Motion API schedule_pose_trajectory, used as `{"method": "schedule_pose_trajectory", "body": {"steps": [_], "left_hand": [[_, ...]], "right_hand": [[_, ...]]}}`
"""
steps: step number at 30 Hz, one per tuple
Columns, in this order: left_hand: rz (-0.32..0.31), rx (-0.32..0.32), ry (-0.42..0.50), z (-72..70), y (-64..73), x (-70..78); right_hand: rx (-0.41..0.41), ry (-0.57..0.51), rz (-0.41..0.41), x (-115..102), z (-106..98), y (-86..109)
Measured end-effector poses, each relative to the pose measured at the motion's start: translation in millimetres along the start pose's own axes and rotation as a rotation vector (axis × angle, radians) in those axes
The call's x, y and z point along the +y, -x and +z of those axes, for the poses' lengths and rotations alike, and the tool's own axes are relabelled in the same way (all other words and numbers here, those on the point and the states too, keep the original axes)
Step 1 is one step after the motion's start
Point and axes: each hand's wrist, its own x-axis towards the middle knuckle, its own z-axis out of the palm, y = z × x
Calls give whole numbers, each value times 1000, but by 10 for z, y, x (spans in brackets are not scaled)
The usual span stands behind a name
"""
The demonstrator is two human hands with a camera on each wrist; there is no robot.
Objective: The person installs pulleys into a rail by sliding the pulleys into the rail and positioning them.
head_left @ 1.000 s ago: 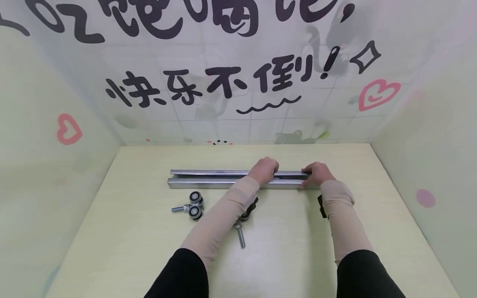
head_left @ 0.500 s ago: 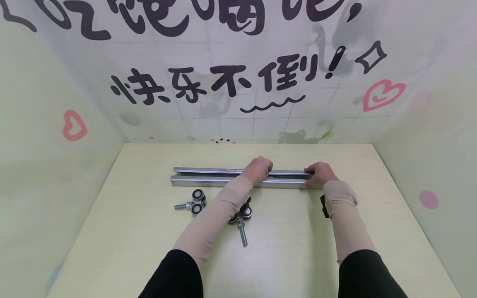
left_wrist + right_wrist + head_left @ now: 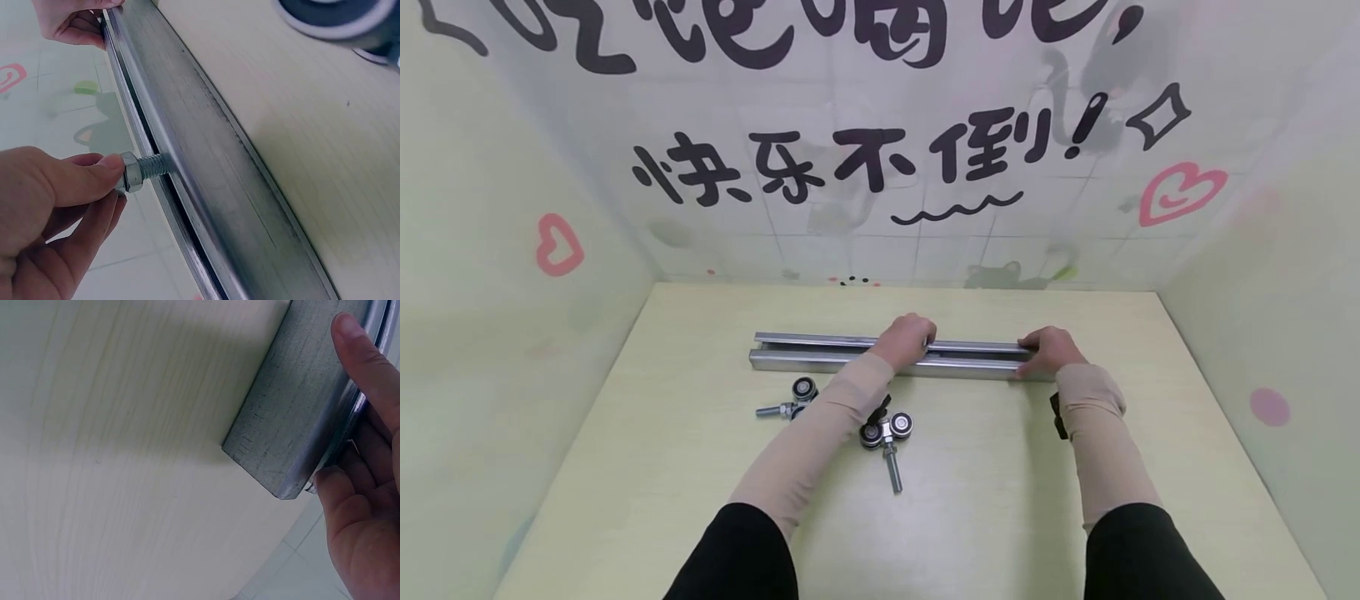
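left hand [image 3: 44, 212] grip: pinches bolt [image 3: 147, 169] in rail [image 3: 820, 360] | right hand [image 3: 1051, 350] grip: holds rail end

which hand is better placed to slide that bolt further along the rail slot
Left, most likely. The left hand already pinches the bolt that sticks out of the rail slot, while the right hand grips the rail's end, steadying it.

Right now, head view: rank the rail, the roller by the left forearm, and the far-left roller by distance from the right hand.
1. Metal rail: right hand grips its right end.
2. Roller with bolt: centre, beside the left forearm.
3. Left roller: left, below the rail's left end.
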Motion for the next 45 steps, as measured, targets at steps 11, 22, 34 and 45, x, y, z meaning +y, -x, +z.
{"method": "schedule_pose_trajectory", "body": {"steps": [11, 22, 34, 45], "left_hand": [[-37, -32, 9, -47, 109, -168], [-36, -25, 31, -115, 229, -313], [-31, 7, 29, -156, 361, -528], [-48, 9, 26, -201, 480, -712]], "right_hand": [[-6, 1, 16, -40, 0, 30], [-5, 7, 10, -11, -1, -3], [-7, 6, 20, 1, 14, -19], [-1, 20, 18, -51, -2, 19]]}}
